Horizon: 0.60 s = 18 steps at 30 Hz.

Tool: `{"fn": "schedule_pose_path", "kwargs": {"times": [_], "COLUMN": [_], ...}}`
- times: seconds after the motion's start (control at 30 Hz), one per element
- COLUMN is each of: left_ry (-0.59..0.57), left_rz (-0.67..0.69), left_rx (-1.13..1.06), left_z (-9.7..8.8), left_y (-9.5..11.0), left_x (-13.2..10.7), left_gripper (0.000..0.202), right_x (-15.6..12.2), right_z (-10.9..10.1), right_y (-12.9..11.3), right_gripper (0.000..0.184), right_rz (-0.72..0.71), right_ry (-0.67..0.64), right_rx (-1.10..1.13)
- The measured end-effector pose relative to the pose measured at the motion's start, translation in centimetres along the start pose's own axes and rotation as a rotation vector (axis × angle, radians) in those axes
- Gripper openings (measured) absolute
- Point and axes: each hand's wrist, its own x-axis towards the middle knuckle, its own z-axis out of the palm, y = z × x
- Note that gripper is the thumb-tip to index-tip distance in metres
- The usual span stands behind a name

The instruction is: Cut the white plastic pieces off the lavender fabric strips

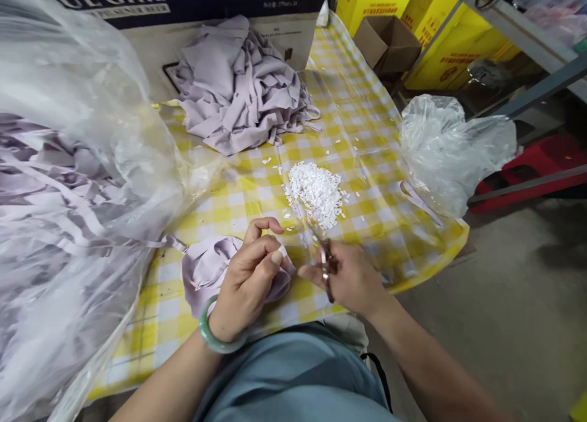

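My left hand (pixel 250 281), with a green bangle at the wrist, is closed in a pinch at the edge of a lavender fabric piece (pixel 204 266). Part of this cloth lies under the hand, and a strap trails from it to the left. What exactly sits between thumb and forefinger is partly hidden; a small whitish bit shows there. Just to the right, my right hand (pixel 355 278) is wrapped round a pair of small metal scissors (pixel 326 269), blurred, their blades pointing away from me. Beyond both hands is a heap of tiny white cut pieces (pixel 316 192).
A crumpled lavender fabric pile (pixel 243 85) rests against a cardboard beer box (pixel 293 37). At left bulges a large clear plastic bag (pixel 151 165) of lavender straps. Another clear bag (pixel 454 147) hangs over the right edge of the yellow checked tablecloth (pixel 380 226). Metal shelving (pixel 550 92) stands right.
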Motion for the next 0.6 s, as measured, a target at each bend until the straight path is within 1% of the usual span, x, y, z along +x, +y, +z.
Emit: {"fn": "schedule_pose_path", "kwargs": {"times": [0.1,0.13,0.17,0.2,0.23,0.27,0.3,0.33,0.37,0.4,0.43,0.47,0.5,0.53,0.57,0.6], "left_ry": [-0.238,-0.270,-0.243,-0.167,-0.075,-0.001,0.028,0.009,-0.046,-0.110,-0.156,-0.171,-0.153,-0.110,-0.071,-0.067], "left_rz": [-0.060,-0.075,-0.086,-0.090,-0.091,-0.092,-0.092,-0.092,-0.099,-0.109,-0.120,-0.126,-0.129,-0.129,-0.128,-0.133], "left_rx": [0.080,0.159,0.270,0.406,0.551,0.688,0.803,0.880,0.921,0.934,0.924,0.896,0.848,0.778,0.675,0.524], "left_z": [-3.6,-4.9,-6.1,-7.2,-8.0,-8.6,-9.0,-9.2,-9.2,-9.2,-9.1,-8.9,-8.7,-8.5,-8.2,-7.7], "left_y": [1.7,2.0,2.1,1.9,1.5,0.9,0.3,-0.3,-0.8,-1.1,-1.2,-1.0,-0.7,-0.1,0.6,1.4], "left_x": [-3.0,-4.3,-5.5,-6.7,-7.7,-8.4,-8.9,-9.1,-9.2,-9.1,-8.9,-8.7,-8.5,-8.3,-8.1,-7.8], "left_gripper": [0.024,0.023,0.020,0.015,0.006,0.012,0.029,0.045,0.052,0.050,0.044,0.036,0.029,0.027,0.028,0.035], "right_x": [-0.4,-0.5,-0.5,-0.5,-0.4,-0.3,-0.1,0.1,0.1,0.0,-0.2,-0.5,-1.0,-1.4,-1.9,-2.2], "right_z": [0.1,0.5,1.3,2.3,3.5,4.7,5.8,6.6,7.0,6.9,6.3,5.3,3.9,2.3,0.8,-0.6], "right_y": [0.4,0.5,0.4,0.3,0.0,-0.4,-0.9,-1.5,-2.2,-3.0,-3.7,-4.4,-5.1,-5.7,-6.2,-6.6], "right_gripper": [0.032,0.033,0.036,0.039,0.041,0.039,0.034,0.028,0.025,0.025,0.026,0.026,0.025,0.025,0.024,0.026], "right_rz": [-0.185,-0.238,-0.282,-0.320,-0.349,-0.369,-0.379,-0.378,-0.368,-0.357,-0.358,-0.364,-0.374,-0.374,-0.341,-0.303], "right_ry": [0.042,0.038,0.026,0.012,-0.007,-0.024,-0.045,-0.072,-0.111,-0.168,-0.234,-0.300,-0.364,-0.392,-0.381,-0.344], "right_rx": [0.073,0.089,0.098,0.098,0.088,0.070,0.050,0.038,0.048,0.093,0.170,0.277,0.401,0.511,0.606,0.667]}}
